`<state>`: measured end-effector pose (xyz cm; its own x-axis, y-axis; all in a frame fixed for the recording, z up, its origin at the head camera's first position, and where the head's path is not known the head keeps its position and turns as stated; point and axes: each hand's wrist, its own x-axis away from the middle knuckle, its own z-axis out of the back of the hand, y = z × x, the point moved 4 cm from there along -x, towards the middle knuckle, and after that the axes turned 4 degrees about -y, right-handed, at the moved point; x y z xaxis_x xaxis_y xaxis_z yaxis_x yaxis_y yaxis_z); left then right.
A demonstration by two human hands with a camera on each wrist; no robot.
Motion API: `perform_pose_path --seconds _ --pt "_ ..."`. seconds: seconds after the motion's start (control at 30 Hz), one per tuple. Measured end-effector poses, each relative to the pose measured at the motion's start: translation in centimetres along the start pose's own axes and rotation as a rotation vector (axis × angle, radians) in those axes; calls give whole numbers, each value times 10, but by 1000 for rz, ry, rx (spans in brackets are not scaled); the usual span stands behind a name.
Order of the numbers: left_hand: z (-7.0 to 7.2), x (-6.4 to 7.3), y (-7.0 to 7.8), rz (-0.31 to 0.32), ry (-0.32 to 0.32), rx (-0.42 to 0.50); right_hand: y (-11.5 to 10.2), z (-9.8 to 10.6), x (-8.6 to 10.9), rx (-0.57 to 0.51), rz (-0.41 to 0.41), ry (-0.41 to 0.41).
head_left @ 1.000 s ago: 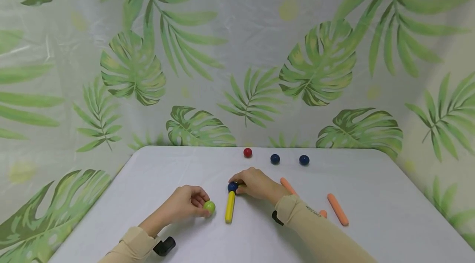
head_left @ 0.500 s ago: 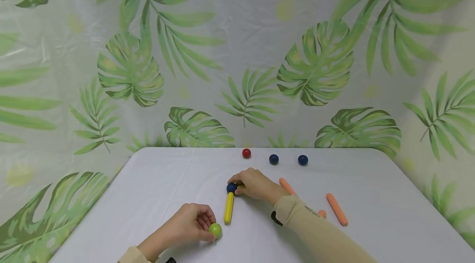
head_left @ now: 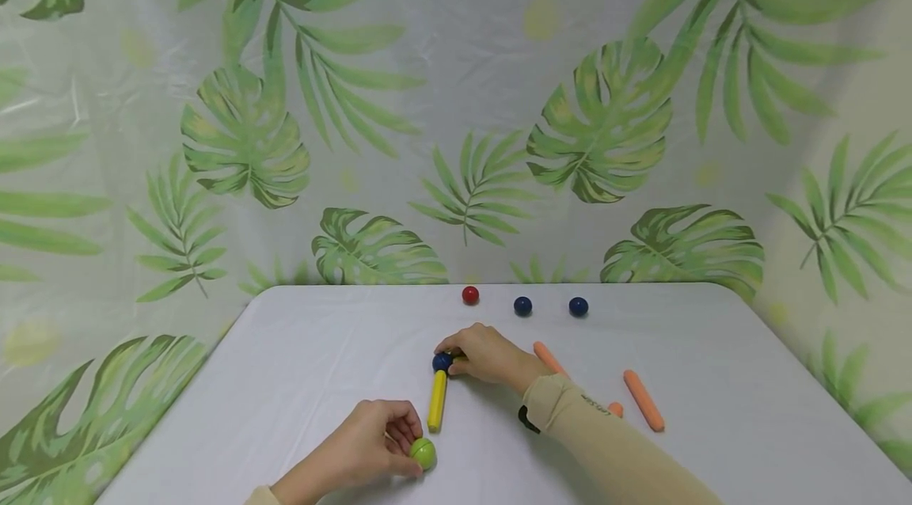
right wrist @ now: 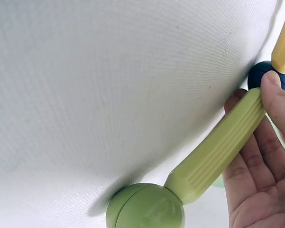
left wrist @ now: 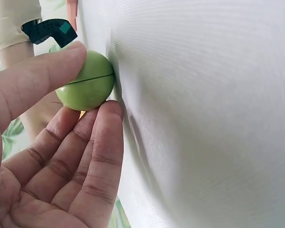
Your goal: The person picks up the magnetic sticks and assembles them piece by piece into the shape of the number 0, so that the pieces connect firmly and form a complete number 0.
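The green ball (left wrist: 89,94) was at the near side of the table (head_left: 321,355), just beside the near end of the yellow rod (head_left: 437,402); whether the two touched was hard to tell. It looked glossy and hard, with a seam round its middle, probably light plastic: stiff, unlikely to break, but smooth enough to slip and round enough to roll if let go. The best hold seemed to be on opposite sides, thumb against fingertips, leaving the face toward the rod bare.

The left hand (head_left: 378,440) held it in much that way, thumb and fingertips pinching the ball with only its width between them, the other fingers loosely bent beneath.

The right hand (head_left: 488,355) was clamped by thumb and fingers where the blue ball (head_left: 442,362) met the green rod (right wrist: 218,147), whose other end joined a second green ball (right wrist: 144,209). The yellow rod ran from the blue ball too. The rods looked rigid and light, their grooved sides likely giving better purchase than the balls; the joints might part under a twist, so steadying this chain at the blue ball seemed sound.

Orange rods (head_left: 644,400) lay to the right, well apart.
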<state>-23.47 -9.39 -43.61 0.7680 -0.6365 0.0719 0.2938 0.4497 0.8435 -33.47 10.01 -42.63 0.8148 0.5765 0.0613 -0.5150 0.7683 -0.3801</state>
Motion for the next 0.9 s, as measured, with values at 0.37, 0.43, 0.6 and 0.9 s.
perform_pose_path --seconds 0.37,0.43,0.6,0.9 --pt "-2 0 2 -2 16 -13 0 0 0 2 -2 -6" --pt "-2 0 2 -4 19 -14 -1 0 0 5 15 2" --pt "-3 -1 2 -6 26 -18 -2 1 2 12 50 20" --pt "-2 -6 -1 -27 83 -41 -2 2 3 2 51 20"
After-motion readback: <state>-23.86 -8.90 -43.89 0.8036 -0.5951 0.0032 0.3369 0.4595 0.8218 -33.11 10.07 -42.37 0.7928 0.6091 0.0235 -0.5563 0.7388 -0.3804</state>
